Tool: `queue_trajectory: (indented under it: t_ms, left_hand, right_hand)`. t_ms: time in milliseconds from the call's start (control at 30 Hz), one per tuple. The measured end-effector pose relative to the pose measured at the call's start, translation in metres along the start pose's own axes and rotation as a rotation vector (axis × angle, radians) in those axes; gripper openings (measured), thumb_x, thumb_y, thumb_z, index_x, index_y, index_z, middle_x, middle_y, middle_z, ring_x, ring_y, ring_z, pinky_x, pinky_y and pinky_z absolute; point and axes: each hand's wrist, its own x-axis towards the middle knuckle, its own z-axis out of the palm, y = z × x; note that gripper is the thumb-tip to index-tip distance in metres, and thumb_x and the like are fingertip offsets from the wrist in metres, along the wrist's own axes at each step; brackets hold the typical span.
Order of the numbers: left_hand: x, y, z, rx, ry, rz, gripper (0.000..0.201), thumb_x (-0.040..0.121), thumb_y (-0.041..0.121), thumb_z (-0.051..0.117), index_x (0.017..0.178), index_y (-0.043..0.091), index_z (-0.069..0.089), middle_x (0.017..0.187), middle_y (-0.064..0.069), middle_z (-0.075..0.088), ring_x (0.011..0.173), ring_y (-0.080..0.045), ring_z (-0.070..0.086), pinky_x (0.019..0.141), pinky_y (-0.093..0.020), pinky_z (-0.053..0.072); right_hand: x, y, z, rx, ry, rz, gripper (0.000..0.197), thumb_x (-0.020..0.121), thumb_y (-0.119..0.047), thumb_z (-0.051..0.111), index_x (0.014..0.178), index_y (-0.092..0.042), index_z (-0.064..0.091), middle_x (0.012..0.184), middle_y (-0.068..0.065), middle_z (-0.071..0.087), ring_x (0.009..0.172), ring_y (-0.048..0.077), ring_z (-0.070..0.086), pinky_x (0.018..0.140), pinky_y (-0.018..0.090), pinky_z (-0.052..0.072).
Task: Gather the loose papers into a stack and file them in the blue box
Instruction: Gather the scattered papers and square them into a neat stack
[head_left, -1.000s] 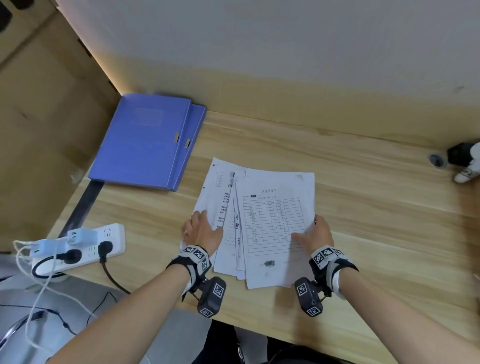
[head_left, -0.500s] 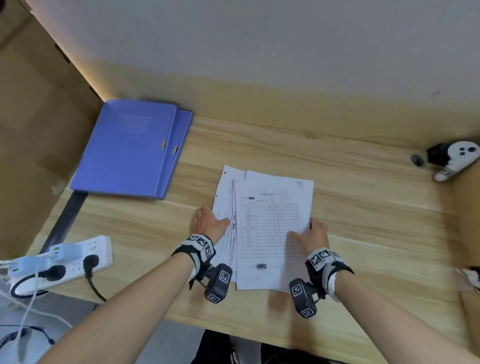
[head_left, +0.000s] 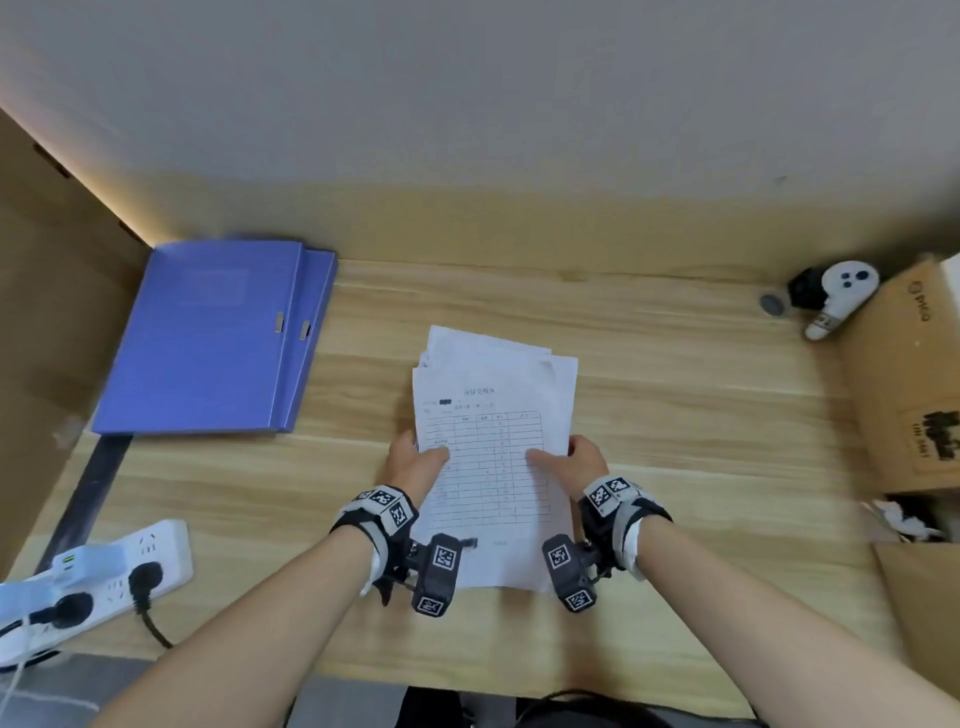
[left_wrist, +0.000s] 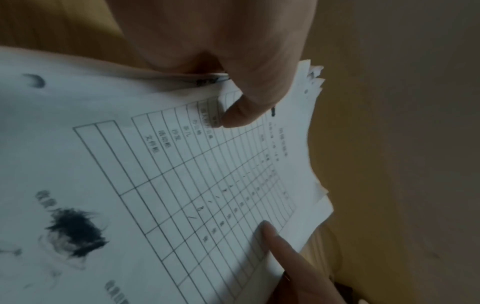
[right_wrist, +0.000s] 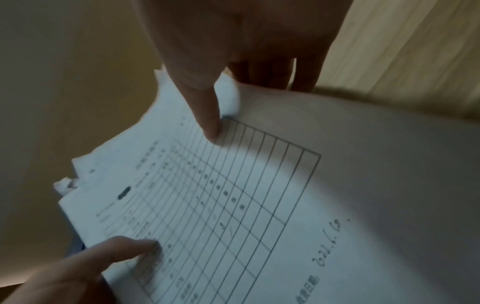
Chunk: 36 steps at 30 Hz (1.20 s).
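Since the earlier frames the fanned sheets have been drawn in from both sides, and the papers now sit as one rough stack with only a few top corners stepped out of line. The left hand grasps the stack's left edge, thumb on the printed table and fingers underneath, and the right hand grasps the right edge the same way; both wrist views show a thumb pressed onto the top sheet with the paper bowing slightly. The stack appears to be raised off the tabletop at its near end, though whether its far edge rests on the wood cannot be told. The gathering step looks close to done; what seems to remain is squaring the uneven edges, perhaps by tapping them on the wood, and then carrying the stack to the blue box, which lies flat and closed at the far left, well apart from the papers, so it will need opening first, probably with one hand while the other holds the stack. A loose grip could let the sheets slip apart again. The surface is light wood-grain under a plain pale wall; a white power strip with plugs lies at the near left, a white controller at the far right, and a cardboard box beside it.
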Motion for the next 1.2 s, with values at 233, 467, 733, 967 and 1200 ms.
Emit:
queue_trajectory:
  t_ms: [233,467,733,967,1200]
  left_hand:
    - [-0.03,0.093,-0.006,-0.089,-0.035,0.215,0.021,0.081,0.002,0.058,0.099,0.01,0.066,0.099,-0.005,0.072,0.086,-0.018,0.068,0.073,-0.031,0.055]
    - [-0.057,0.175,-0.008,-0.114,-0.128,0.498,0.022,0.083,-0.002,0.062,0.085,0.019,0.07,0.087,0.006,0.072,0.079,-0.008,0.07,0.06,-0.018,0.055]
    - [-0.073,0.207,0.005,-0.15,-0.201,0.712,0.037,0.077,-0.013,0.065,0.088,0.022,0.07,0.092,0.007,0.072,0.082,-0.001,0.07,0.072,-0.016,0.055]
    - [-0.058,0.147,0.018,-0.061,-0.251,0.536,0.029,0.078,-0.005,0.071,0.099,0.013,0.066,0.094,0.002,0.071,0.088,-0.015,0.067,0.066,-0.015,0.051]
    - [-0.061,0.149,0.019,-0.128,-0.267,0.53,0.027,0.077,-0.001,0.074,0.096,0.017,0.068,0.1,-0.007,0.073,0.094,-0.021,0.068,0.081,-0.033,0.055]
  right_hand:
    - [-0.022,-0.077,-0.054,0.183,-0.048,-0.242,0.087,0.074,-0.039,0.081,0.142,-0.007,0.037,0.132,0.002,0.056,0.116,0.016,0.054,0.095,0.032,0.044]
    - [-0.056,-0.144,-0.115,0.289,0.102,-0.523,0.077,0.064,-0.028,0.089,0.128,-0.018,0.05,0.114,-0.008,0.068,0.101,0.005,0.065,0.084,0.023,0.052]
    - [-0.081,-0.153,-0.149,0.45,0.152,-0.6,0.053,0.065,-0.02,0.089,0.113,-0.011,0.069,0.106,0.002,0.075,0.102,0.015,0.07,0.092,0.034,0.053]
    - [-0.083,-0.093,-0.121,0.489,0.11,-0.495,0.046,0.067,-0.007,0.086,0.104,-0.025,0.066,0.104,-0.004,0.071,0.099,0.011,0.066,0.075,0.013,0.052]
    - [-0.088,-0.102,-0.126,0.541,0.107,-0.493,0.03,0.068,-0.009,0.085,0.095,-0.019,0.074,0.096,-0.002,0.077,0.094,0.012,0.07,0.079,0.023,0.051]
